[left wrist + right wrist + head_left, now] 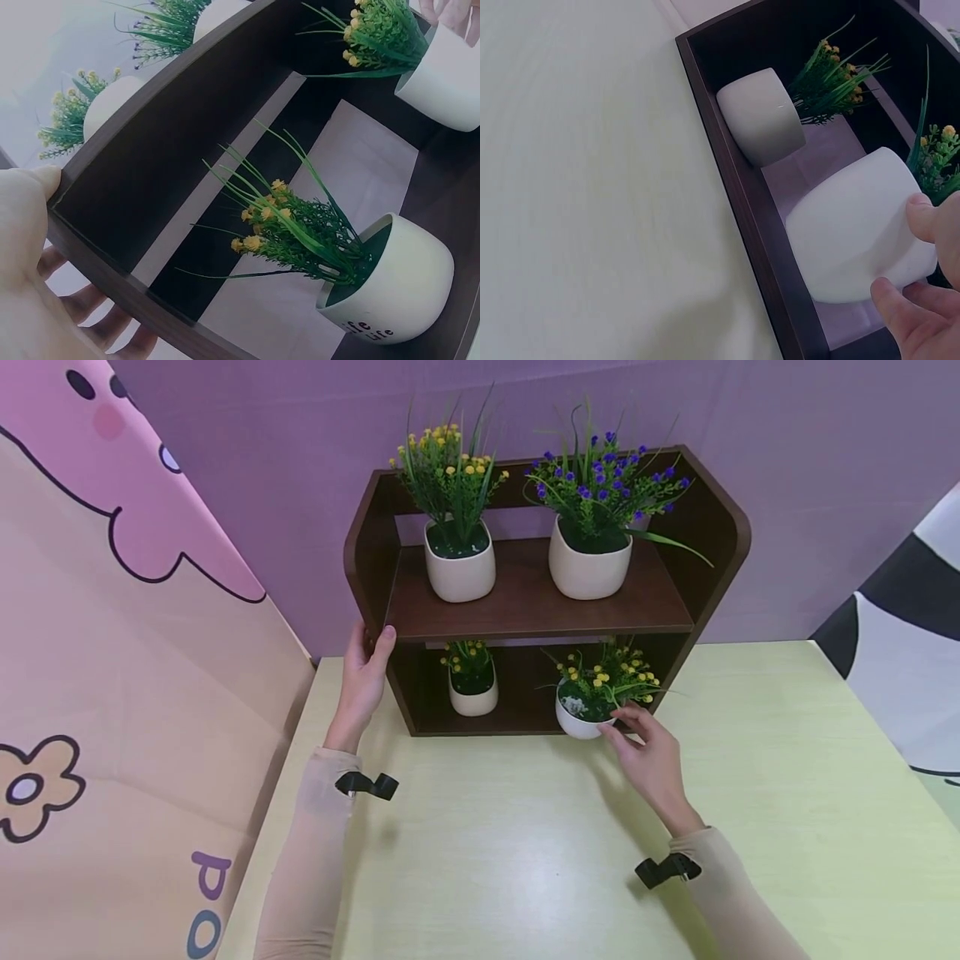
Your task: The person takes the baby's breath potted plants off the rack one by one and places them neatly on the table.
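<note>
Your right hand (652,762) has its thumb and fingers clamped on the right-hand lower pot (579,724), pinching its white wall near the rim, while your left hand (364,678) grips the left side of the shelf unit (525,600), thumb at the front edge and fingers wrapped behind. The step in hand seems to be placing or adjusting that pot while you steady the unit. The pot is at the right end of the lower shelf (525,710), near the front edge (whether its base sits fully on the board, you can't tell from here). The next move, I'd judge, calls for bringing it squarely onto the board, then loosening your fingers without snagging the yellow flowers (611,678). It stands roughly upright, its opening facing up; the long axis of pot and plant together runs about vertical, with thin leaves fanning out sideways. The left-hand lower pot (474,703) stands well apart from it, on the same board, with yellow flowers of its own.
</note>
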`<state>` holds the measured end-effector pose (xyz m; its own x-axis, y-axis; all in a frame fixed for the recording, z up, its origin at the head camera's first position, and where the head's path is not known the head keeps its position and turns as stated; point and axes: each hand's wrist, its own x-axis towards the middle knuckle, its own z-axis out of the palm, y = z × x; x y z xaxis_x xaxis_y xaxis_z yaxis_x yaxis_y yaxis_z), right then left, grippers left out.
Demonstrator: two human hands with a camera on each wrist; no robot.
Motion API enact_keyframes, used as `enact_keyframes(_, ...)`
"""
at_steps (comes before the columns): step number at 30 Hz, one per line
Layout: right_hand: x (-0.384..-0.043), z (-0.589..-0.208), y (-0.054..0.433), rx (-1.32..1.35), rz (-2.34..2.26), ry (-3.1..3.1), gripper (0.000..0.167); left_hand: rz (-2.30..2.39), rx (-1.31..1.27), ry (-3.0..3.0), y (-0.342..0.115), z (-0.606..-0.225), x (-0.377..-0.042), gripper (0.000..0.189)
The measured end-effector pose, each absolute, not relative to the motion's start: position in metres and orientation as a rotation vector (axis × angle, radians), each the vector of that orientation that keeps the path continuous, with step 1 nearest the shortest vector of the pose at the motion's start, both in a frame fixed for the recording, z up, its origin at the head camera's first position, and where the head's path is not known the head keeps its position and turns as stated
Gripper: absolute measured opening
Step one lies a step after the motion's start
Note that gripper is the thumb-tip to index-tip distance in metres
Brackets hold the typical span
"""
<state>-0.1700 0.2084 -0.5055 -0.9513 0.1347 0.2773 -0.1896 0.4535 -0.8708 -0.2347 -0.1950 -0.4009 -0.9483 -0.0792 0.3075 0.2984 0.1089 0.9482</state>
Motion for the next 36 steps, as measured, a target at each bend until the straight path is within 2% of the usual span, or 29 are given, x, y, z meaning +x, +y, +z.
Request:
enact_keyframes(24,-0.129,-0.514,0.240,0.064,1.472,-2.373,0.024,-1.940,-0.211,-2.142,-0.194,-0.401,-0.233,0.052)
enact_keyframes(36,-0.119,-0.512,0.264,0.012,1.467,-2.407,0.030,-1.918,-0.206,-2.147,-0.196,-0.401,-0.235,0.052)
